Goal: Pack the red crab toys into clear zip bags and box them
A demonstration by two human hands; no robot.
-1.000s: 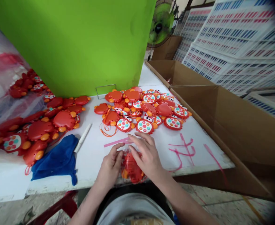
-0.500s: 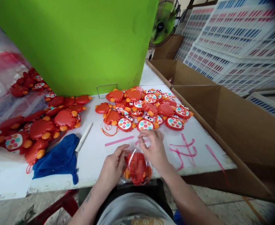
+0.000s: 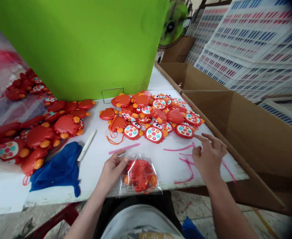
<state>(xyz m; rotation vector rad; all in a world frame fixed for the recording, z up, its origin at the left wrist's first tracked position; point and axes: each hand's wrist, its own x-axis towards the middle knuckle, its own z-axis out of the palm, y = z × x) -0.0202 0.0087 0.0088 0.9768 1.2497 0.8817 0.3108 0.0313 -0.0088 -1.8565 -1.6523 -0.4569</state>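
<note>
A clear plastic bag (image 3: 124, 191) with a red crab-shaped toy (image 3: 139, 174) inside lies flat at the table's front edge. The toy shows its plain red back and orange claws through the film. My left hand (image 3: 113, 169) rests at the bag's upper left corner, thumb against the film and fingers apart. Out to the right, my right hand (image 3: 209, 157) hovers over the table near the carton, fingers spread, with nothing visible in it. A loose pile of similar toys (image 3: 154, 133), some with white dotted fronts up, sits beyond both hands.
More red toys (image 3: 67, 125) spill from a plastic sack at left. A blue cloth (image 3: 57, 174) and a white marker (image 3: 86, 146) lie nearby. Pink marks (image 3: 192, 171) are on the white tabletop. Open cartons (image 3: 208, 113) border the right; a green panel (image 3: 86, 49) stands behind.
My right hand has left the bag and moved right across the table. The bag now lies flatter, shifted slightly left. My left hand has loosened but stays at its corner.
</note>
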